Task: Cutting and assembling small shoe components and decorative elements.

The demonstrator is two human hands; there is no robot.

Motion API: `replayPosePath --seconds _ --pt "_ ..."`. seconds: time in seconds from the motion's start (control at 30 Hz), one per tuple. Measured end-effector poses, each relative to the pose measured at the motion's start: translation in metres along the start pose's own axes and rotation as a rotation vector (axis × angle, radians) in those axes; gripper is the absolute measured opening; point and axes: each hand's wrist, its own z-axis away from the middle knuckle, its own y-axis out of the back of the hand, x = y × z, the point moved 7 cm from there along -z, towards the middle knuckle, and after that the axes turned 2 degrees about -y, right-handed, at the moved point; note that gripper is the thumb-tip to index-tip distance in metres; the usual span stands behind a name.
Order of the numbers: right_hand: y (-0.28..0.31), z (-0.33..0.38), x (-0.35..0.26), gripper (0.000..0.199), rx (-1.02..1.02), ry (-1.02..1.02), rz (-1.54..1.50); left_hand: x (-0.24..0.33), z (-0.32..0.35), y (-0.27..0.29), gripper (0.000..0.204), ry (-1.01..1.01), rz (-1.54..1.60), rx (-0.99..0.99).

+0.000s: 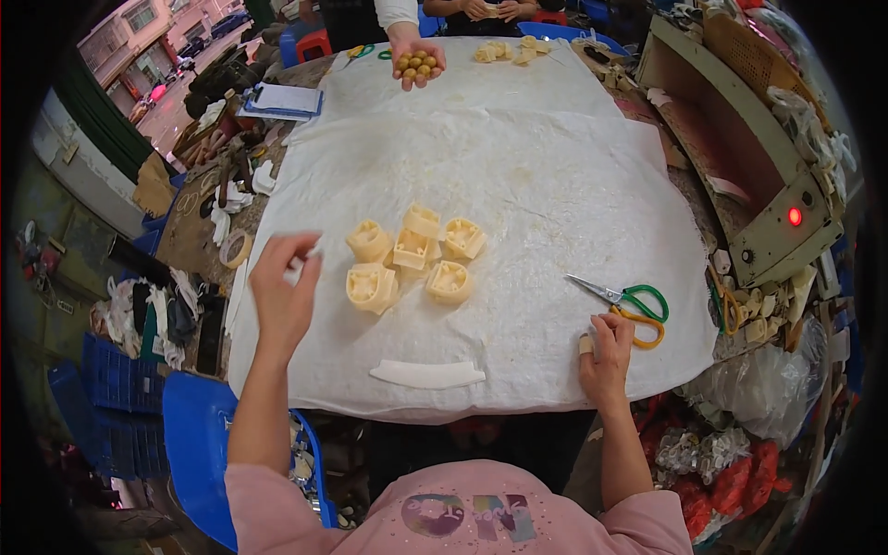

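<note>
Several cream-coloured hollow molded pieces, some square and some round, stand grouped at mid-table; one square piece [372, 288] is at the group's near left. My left hand [284, 289] hovers left of them, thumb and forefinger apart. A blurred whitish patch shows between its fingers; whether it is a thing cannot be made out. My right hand [607, 362] rests on the cloth, fingers loosely bent, a tan bandage on the thumb. Its fingertips lie beside the scissors [622, 301], which have one green and one orange handle. A curved white strip [427, 374] lies near the front edge.
White sheeting [536, 203] covers the table. Across it, another person's hand [418, 63] holds out several round brownish balls; more cream pieces [504, 53] lie nearby. A metal box with a lit red lamp [795, 216] stands right. A tape roll [236, 249] and a clipboard [285, 98] are left.
</note>
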Motion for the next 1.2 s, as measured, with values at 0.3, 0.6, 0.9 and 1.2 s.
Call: replayPosePath --seconds 0.3,0.6,0.9,1.2 --pt "-0.002 -0.004 0.006 0.037 0.022 -0.075 -0.031 -0.016 -0.154 -0.098 0.021 -0.057 -0.043 -0.053" --pt "-0.003 -0.007 0.013 0.035 -0.036 -0.151 -0.031 -0.044 -0.222 -0.138 0.029 -0.035 -0.214 -0.095" --pt "-0.006 -0.009 0.017 0.035 -0.044 -0.169 -0.018 -0.044 -0.246 -0.172 0.025 -0.229 -0.301 -0.226" --pt "-0.004 -0.01 0.019 0.035 -0.034 -0.171 -0.017 -0.035 -0.26 -0.19 0.017 -0.02 -0.26 -0.482"
